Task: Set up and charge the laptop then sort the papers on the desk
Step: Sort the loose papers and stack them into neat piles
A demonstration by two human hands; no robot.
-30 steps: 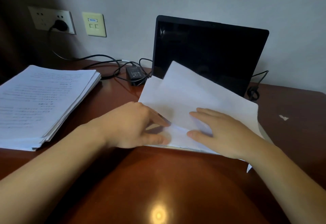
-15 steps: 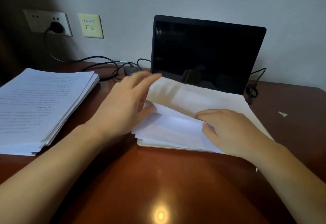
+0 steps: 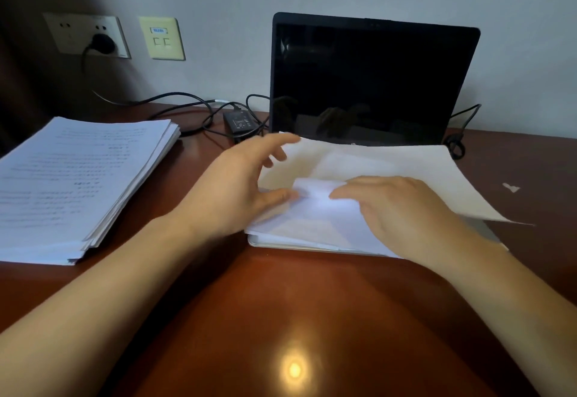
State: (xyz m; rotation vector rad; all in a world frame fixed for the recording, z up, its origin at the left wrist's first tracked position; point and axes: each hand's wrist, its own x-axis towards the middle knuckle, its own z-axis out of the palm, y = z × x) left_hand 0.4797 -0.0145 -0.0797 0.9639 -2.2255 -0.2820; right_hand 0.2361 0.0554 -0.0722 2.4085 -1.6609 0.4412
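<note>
An open laptop (image 3: 368,78) with a dark screen stands at the back of the desk. Loose white sheets (image 3: 315,218) cover its keyboard. My left hand (image 3: 240,184) holds the left edge of the large top sheet (image 3: 390,159), fingers over its far corner and thumb below. My right hand (image 3: 402,209) presses on a bulging white sheet in the middle of the pile. The charger brick (image 3: 240,123) lies left of the laptop. Its cable runs to a plug (image 3: 103,43) in the wall socket.
A thick stack of printed papers (image 3: 78,171) lies on the left of the brown desk (image 3: 281,318). A coiled cable (image 3: 456,146) hangs at the laptop's right side. A small white scrap (image 3: 512,187) lies at the right.
The sheets that leaned up against the screen have come down nearly flat. My left hand moved from the near edge to the pile's far left corner. My right hand stayed on the pile.
</note>
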